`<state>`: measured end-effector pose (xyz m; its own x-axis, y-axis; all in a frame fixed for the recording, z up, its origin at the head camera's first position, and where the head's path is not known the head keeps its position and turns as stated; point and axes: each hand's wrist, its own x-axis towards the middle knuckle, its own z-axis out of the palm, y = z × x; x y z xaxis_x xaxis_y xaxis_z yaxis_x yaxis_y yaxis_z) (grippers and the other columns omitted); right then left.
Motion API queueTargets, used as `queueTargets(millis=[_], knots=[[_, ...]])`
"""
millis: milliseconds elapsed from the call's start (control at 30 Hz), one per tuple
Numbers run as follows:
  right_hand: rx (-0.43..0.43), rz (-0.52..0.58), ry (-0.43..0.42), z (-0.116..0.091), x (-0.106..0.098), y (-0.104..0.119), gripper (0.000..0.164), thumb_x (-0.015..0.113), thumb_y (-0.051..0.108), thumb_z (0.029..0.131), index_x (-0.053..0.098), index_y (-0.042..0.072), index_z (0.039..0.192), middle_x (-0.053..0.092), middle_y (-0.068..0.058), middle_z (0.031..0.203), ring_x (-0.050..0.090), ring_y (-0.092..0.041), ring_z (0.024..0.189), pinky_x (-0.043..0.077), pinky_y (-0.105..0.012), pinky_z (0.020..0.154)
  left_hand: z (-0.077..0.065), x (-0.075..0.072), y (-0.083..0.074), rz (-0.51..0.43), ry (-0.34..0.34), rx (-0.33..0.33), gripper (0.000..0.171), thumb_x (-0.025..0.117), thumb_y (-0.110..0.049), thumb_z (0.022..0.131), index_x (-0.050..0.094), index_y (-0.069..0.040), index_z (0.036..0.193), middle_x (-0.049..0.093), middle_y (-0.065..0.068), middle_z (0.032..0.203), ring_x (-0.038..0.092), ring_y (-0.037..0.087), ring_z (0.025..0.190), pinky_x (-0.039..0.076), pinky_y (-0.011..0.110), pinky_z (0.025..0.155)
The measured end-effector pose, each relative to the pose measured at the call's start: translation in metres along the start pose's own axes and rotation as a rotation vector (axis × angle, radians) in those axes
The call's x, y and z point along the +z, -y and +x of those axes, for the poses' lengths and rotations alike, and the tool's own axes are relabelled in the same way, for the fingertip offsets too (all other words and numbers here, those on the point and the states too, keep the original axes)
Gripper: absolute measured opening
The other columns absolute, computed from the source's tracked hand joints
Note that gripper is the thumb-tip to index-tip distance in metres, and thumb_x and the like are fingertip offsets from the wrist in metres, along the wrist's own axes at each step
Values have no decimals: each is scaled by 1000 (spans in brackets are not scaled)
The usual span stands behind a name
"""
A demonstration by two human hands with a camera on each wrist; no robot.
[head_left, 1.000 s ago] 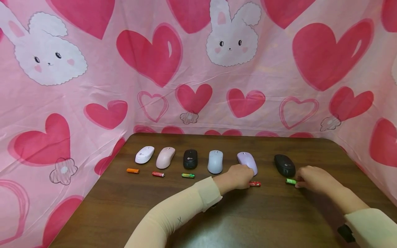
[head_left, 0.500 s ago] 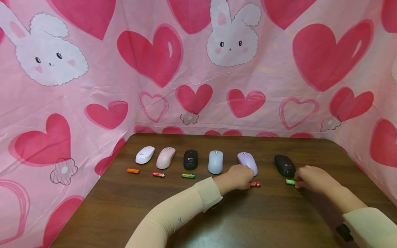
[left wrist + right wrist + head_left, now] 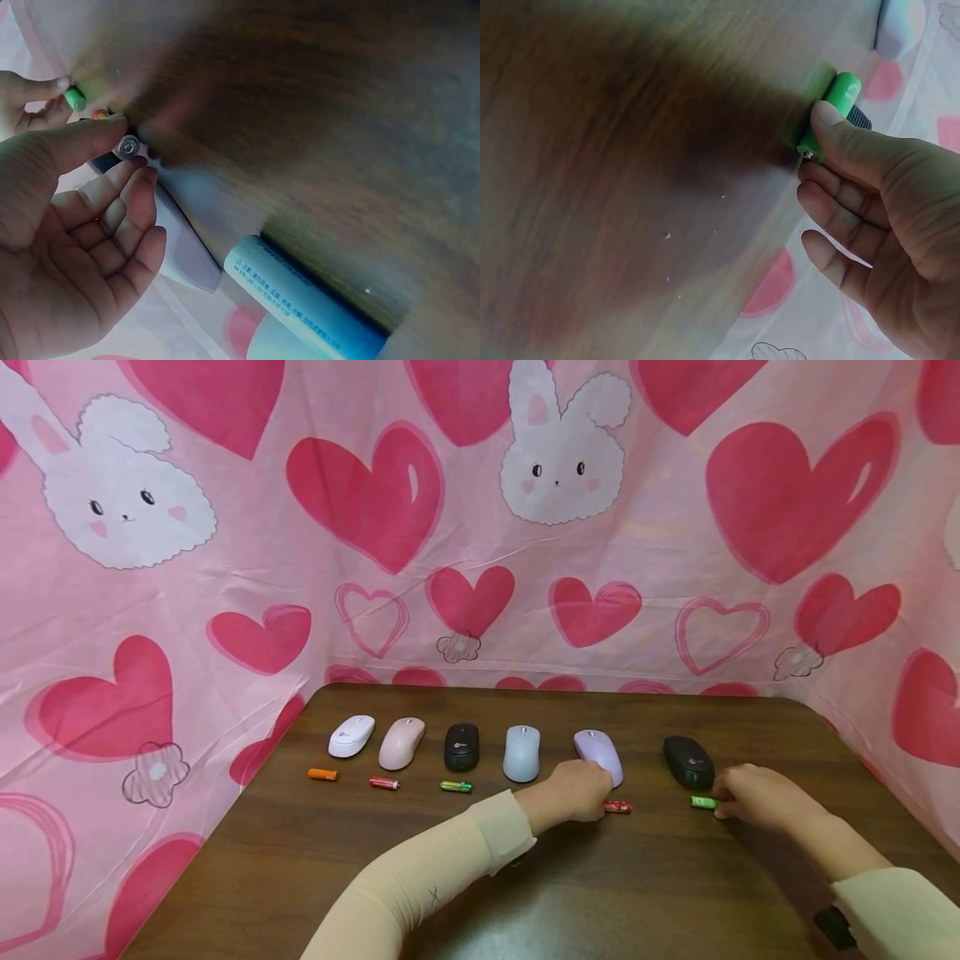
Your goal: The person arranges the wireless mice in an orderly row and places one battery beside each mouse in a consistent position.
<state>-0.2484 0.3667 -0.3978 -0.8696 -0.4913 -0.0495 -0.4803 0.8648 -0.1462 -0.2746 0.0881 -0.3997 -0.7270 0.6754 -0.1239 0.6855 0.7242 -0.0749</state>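
My left hand [image 3: 572, 789] pinches a red battery [image 3: 618, 807] on the table, just in front of the lavender mouse [image 3: 600, 755]. In the left wrist view, thumb and index finger hold that battery, its round end facing the camera, while the other fingers curl loosely. My right hand [image 3: 765, 797] has a green battery [image 3: 703, 802] between thumb and index finger, in front of the right-hand black mouse [image 3: 688, 762]. The right wrist view shows the green battery [image 3: 845, 88] lying along the fingertips. A blue and white battery [image 3: 300, 296] lies near the left wrist, hidden in the head view.
Farther left stand a white mouse [image 3: 351, 736], a pink mouse [image 3: 402, 743], a black mouse [image 3: 461, 747] and a pale blue mouse [image 3: 521, 753]. An orange battery [image 3: 323, 774], a red battery [image 3: 385, 783] and a green-gold battery [image 3: 456, 787] lie before the first three. Pink cloth [image 3: 480, 543] surrounds the table.
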Motion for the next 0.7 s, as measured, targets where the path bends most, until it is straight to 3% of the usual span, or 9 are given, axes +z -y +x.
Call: queueTargets(millis=[167, 700], knots=[[5, 21, -2, 0, -2, -1, 13, 81, 14, 75, 68, 16, 75, 59, 12, 73, 49, -3, 63, 45, -33, 58, -2, -1, 3, 3, -5, 3, 20, 73, -29, 85, 59, -20, 74, 57, -8, 73, 51, 9, 63, 47, 30, 55], [-5, 19, -32, -2, -7, -3, 13, 82, 15, 74, 70, 20, 75, 60, 15, 74, 50, -1, 65, 47, -34, 60, -2, -3, 6, 1, -16, 7, 27, 74, -39, 84, 58, -22, 70, 57, -10, 73, 53, 8, 64, 47, 29, 56]])
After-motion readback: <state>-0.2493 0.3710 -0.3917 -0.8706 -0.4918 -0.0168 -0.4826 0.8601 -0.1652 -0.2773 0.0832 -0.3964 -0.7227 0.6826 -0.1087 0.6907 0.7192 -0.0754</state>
